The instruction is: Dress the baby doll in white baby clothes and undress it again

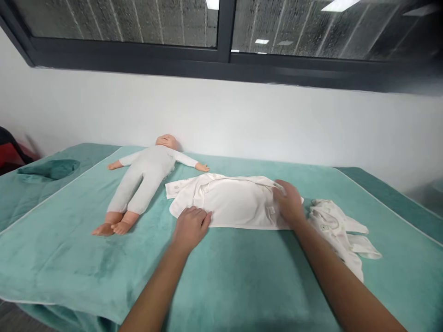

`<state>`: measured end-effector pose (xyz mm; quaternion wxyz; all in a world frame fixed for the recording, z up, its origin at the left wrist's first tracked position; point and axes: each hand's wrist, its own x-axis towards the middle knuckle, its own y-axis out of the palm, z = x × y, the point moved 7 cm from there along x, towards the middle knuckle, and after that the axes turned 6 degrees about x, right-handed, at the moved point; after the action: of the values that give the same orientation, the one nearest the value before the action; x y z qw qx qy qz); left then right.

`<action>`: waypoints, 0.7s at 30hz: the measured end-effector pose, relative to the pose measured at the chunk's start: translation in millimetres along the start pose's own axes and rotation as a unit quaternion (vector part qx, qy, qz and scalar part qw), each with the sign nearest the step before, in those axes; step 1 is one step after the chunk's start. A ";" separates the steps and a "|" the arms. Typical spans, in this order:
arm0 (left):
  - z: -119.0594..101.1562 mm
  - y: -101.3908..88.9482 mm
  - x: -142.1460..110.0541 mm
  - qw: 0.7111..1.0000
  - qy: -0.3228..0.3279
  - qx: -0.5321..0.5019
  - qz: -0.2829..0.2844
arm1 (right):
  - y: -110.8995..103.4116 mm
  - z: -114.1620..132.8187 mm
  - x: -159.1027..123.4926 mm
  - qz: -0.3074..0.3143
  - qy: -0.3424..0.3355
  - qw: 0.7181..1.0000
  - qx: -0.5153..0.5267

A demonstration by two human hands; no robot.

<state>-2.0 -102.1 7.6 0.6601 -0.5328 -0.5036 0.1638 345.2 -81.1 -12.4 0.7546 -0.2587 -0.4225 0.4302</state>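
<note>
A white baby shirt (238,200) lies flat and spread sideways in front of me, one sleeve pointing left. My left hand (192,226) rests at its lower left edge, fingers curled down onto the cloth. At the right end, my right hand (289,200) has its fingers closed on the upper edge of the shirt, and part of that end is hidden beneath it. To the left a baby doll (148,170) in a white cloth body lies on its back with arms spread, its head near the wall.
A second white baby garment (341,230) lies crumpled to the right, partly behind my right forearm. Everything rests on a green bed cover (86,267). A white wall (277,124) with a dark window frame (138,57) stands behind. A red and black object (10,152) shows far left.
</note>
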 end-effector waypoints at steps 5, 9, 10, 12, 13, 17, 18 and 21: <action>0.3 -0.8 1.8 1.000 -0.002 0.009 -0.011 | -39.4 -87.0 -11.9 -0.027 0.195 0.975 -0.106; -0.1 -1.4 2.8 1.000 -0.004 0.012 -0.014 | -38.5 -106.2 -0.9 -0.010 0.205 0.978 -0.045; -0.2 -1.2 3.0 1.000 -0.004 0.014 -0.014 | -42.0 -106.9 5.7 -0.035 0.197 0.979 -0.026; -0.5 -0.7 3.3 1.000 -0.005 0.018 -0.013 | -51.3 -107.2 20.8 -0.101 0.174 0.979 0.005; -0.6 -0.5 3.5 1.000 -0.005 0.019 -0.013 | -54.9 -108.2 28.1 -0.132 0.165 0.977 0.022; -1.1 -0.3 4.9 1.000 -0.009 0.020 -0.013 | -52.5 -119.6 48.3 -0.202 0.163 0.961 0.092; -1.4 -0.6 5.3 1.000 -0.009 0.021 -0.013 | -48.7 -122.9 50.8 -0.205 0.167 0.959 0.101; -2.0 -0.9 6.4 1.000 -0.009 0.023 -0.013 | -39.4 -128.8 55.1 -0.198 0.157 0.961 0.114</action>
<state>2.2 -98.7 11.7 0.6696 -0.5092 -0.5129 0.1714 488.0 -56.3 -25.3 0.9061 -0.1462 -0.2898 0.2713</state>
